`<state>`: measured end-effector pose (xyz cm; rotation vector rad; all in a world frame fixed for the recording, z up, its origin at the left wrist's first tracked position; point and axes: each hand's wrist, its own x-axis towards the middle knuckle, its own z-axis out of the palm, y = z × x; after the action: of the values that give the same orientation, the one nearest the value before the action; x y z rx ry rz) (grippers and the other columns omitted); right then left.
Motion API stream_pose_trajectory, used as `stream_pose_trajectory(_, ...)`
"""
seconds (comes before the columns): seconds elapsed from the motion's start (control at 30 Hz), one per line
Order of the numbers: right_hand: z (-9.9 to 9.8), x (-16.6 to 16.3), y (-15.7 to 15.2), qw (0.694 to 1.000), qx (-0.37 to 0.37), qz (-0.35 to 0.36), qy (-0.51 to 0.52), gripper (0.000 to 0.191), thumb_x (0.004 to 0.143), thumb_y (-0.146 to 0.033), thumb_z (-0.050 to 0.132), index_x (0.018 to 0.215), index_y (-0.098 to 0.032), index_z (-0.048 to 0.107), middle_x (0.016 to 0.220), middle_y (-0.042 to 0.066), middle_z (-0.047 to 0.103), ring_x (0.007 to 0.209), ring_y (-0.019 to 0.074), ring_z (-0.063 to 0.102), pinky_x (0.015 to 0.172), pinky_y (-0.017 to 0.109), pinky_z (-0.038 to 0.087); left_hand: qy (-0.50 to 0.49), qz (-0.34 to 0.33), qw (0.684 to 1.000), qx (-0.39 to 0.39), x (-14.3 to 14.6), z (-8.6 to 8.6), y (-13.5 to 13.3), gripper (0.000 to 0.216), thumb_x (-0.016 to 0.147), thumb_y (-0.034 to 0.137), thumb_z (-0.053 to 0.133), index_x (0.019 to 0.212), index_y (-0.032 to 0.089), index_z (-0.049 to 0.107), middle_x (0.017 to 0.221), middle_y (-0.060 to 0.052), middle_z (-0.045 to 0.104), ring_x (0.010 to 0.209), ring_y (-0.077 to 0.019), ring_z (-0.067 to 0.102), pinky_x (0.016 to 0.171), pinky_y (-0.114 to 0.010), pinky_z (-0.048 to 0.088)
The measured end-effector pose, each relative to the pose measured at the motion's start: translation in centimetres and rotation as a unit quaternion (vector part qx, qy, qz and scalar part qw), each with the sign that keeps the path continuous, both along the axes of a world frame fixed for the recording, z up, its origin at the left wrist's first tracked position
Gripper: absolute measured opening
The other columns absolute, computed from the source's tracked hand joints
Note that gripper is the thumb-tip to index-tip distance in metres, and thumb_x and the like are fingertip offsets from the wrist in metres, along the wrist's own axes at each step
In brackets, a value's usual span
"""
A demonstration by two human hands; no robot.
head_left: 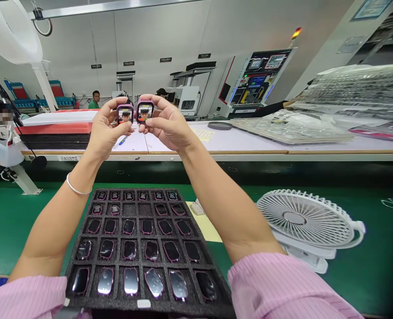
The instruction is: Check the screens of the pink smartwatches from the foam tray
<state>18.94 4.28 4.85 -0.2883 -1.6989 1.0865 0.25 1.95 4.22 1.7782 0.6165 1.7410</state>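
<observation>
Pink casings, two of them, are up in front of my face. My left hand (105, 130) pinches the left watch (125, 114) and my right hand (167, 124) pinches the right watch (145, 110), each body held in a narrow grip between the thumb below and the fingers (159, 101) over the top and side. They hang well above the green counter (17, 221), side by side and all but touching, with no straps that I can see. Both screens are lit and turned toward me, each showing a small picture. The long axis of each runs up and down, near enough upright, top edge uppermost. Below, the black foam tray (183, 306) lies on the counter between my forearms, its slots in rows of six. Two slots (129, 209) in the middle of the second row are bare, and I take those to be where this pair belongs. The far row and the rest of the second row show marks on their glass, while the four near rows are dark and only reflect the lights. From that I judge the work is in its early part, with most of the tray left. A white fan (303, 219) lies face-up to the right of the tray, and a yellow sheet (208, 228) shows between them.
</observation>
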Motion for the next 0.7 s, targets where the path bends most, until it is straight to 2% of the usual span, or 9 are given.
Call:
stream_pose_trajectory(0.1, -1.2, 0.2, -0.5, 1.0, -0.013, 0.005, 0.003, 0.051, 0.081, -0.02, 0.073, 0.127, -0.025, 0.054, 0.097, 0.001, 0.058, 0.082, 0.0157, 0.065, 0.073, 0.029, 0.055, -0.014, 0.004, 1.0, -0.007, 0.5, -1.0, -0.7, 0.055, 0.066, 0.027, 0.09, 0.114, 0.024, 0.065, 0.094, -0.002, 0.069, 0.074, -0.0167, 0.069, 0.066, -0.028, 0.056)
stream_pose_trajectory(0.2, -3.5, 0.4, -1.4, 0.999, -0.037, 0.028, 0.019, 0.052, 0.077, -0.02, 0.074, 0.125, -0.025, 0.054, 0.096, 0.001, 0.06, 0.079, 0.0152, 0.065, 0.074, 0.03, 0.056, -0.027, 0.003, 0.999, -0.043, 1.0, -3.1, -2.0, 0.054, 0.063, 0.024, 0.09, 0.112, 0.023, 0.066, 0.097, -0.003, 0.069, 0.075, -0.016, 0.068, 0.069, -0.028, 0.058)
stream_pose_trajectory(0.37, -10.0, 0.6, -2.9, 0.988, -0.143, 0.052, 0.032, 0.056, 0.067, -0.015, 0.07, 0.12, -0.024, 0.055, 0.09, -0.001, 0.065, 0.072, 0.0148, 0.065, 0.069, 0.029, 0.054, -0.021, -0.006, 0.985, -0.173, 1.2, -8.8, -4.3, 0.059, 0.063, 0.019, 0.084, 0.118, 0.022, 0.063, 0.105, -0.004, 0.071, 0.071, -0.0132, 0.069, 0.073, -0.028, 0.061)
stream_pose_trajectory(0.47, -14.0, 0.6, -3.2, 0.975, -0.21, 0.062, 0.035, 0.056, 0.066, -0.016, 0.071, 0.12, -0.023, 0.056, 0.086, -0.002, 0.066, 0.069, 0.0143, 0.065, 0.066, 0.028, 0.052, -0.007, -0.007, 0.971, -0.24, 1.0, -12.1, -5.0, 0.057, 0.065, 0.018, 0.08, 0.12, 0.02, 0.062, 0.112, -0.006, 0.07, 0.069, -0.0115, 0.07, 0.071, -0.027, 0.061)
stream_pose_trajectory(0.53, -16.0, 0.6, -3.2, 0.967, -0.243, 0.069, 0.034, 0.055, 0.068, -0.018, 0.073, 0.12, -0.023, 0.057, 0.084, -0.002, 0.067, 0.068, 0.0143, 0.065, 0.065, 0.028, 0.052, 0.0, -0.006, 0.961, -0.277, 0.9, -13.8, -5.0, 0.056, 0.067, 0.019, 0.079, 0.12, 0.019, 0.062, 0.111, -0.007, 0.07, 0.067, -0.0116, 0.07, 0.068, -0.026, 0.061)
stream_pose_trajectory(0.6, -17.3, 0.6, -3.1, 0.96, -0.267, 0.075, 0.036, 0.052, 0.07, -0.02, 0.074, 0.119, -0.022, 0.058, 0.086, -0.001, 0.067, 0.067, 0.0148, 0.065, 0.066, 0.03, 0.053, 0.004, -0.004, 0.954, -0.3, 0.8, -14.8, -4.8, 0.054, 0.068, 0.02, 0.079, 0.119, 0.018, 0.063, 0.109, -0.007, 0.071, 0.065, -0.0121, 0.071, 0.065, -0.026, 0.061)
stream_pose_trajectory(0.7, -18.1, 0.6, -2.7, 0.955, -0.281, 0.08, 0.044, 0.045, 0.076, -0.025, 0.076, 0.118, -0.022, 0.06, 0.087, -0.001, 0.067, 0.065, 0.0142, 0.065, 0.066, 0.03, 0.053, 0.003, 0.007, 0.951, -0.308, 0.8, -15.3, -4.3, 0.048, 0.07, 0.023, 0.08, 0.115, 0.017, 0.064, 0.104, -0.005, 0.072, 0.061, -0.0102, 0.069, 0.061, -0.023, 0.059)
